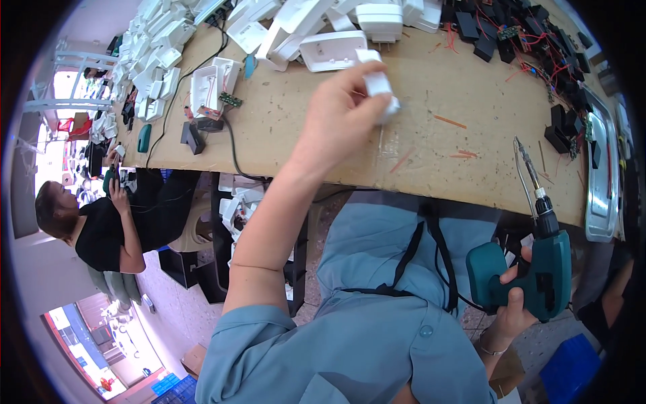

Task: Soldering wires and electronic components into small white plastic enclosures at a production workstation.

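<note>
My left hand [346, 111] is closed on a small white plastic piece [378, 84], pinched between thumb and fingers above the table, just in front of an open white plastic housing [332, 51]. Motion blurs the piece a little, so its exact kind is unclear. Low on the right, my right hand [515, 310] grips the handle of a teal soldering gun [555, 269]. Its metal tip [527, 161] points up and away from me, over the table's near right edge. A thin feed tube runs alongside the tip.
White housings [151, 64] pile up along the far left. Black boxes with red wires [488, 34] lie far right, near a metal tray [601, 175]. A black cable [232, 145], a green circuit board [231, 99] and orange strips [449, 122] lie on the table [282, 128]. A co-worker [101, 229] sits left.
</note>
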Available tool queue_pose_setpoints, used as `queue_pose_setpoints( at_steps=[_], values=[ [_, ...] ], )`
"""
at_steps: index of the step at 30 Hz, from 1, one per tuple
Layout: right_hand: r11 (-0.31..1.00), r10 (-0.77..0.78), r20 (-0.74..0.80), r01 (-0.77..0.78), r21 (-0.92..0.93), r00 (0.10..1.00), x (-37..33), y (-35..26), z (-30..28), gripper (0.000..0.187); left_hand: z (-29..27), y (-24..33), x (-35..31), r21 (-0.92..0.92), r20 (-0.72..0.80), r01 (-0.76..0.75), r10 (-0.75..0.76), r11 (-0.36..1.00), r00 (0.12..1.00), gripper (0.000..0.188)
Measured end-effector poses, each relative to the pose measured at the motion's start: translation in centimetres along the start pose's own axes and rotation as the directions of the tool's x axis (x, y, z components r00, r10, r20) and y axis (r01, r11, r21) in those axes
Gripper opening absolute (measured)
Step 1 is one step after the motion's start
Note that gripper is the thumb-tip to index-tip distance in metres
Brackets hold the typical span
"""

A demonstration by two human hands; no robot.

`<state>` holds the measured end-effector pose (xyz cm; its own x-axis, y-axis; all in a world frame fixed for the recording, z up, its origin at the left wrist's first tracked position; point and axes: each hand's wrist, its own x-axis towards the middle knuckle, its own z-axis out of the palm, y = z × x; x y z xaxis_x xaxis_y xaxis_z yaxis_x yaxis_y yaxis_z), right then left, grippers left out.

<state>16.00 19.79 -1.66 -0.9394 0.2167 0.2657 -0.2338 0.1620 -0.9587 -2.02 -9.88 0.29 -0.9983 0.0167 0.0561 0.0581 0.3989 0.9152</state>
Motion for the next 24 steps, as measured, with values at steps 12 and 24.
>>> queue_pose_setpoints(
  at_steps=[12,24],
  values=[
    [1.0,0.021,-0.083,-0.02,0.018,0.996,-0.4,-0.2,-0.4,0.065,9.9,2.2,-2.5,-0.66,0.327,0.125,0.133,0.741,0.936,0.071],
    [0.993,0.096,-0.093,-0.088,0.081,0.991,-0.8,-0.6,-0.6,0.064,8.6,2.1,-0.9,-0.526,0.47,0.222,0.062,0.821,0.881,0.08]
  ],
)
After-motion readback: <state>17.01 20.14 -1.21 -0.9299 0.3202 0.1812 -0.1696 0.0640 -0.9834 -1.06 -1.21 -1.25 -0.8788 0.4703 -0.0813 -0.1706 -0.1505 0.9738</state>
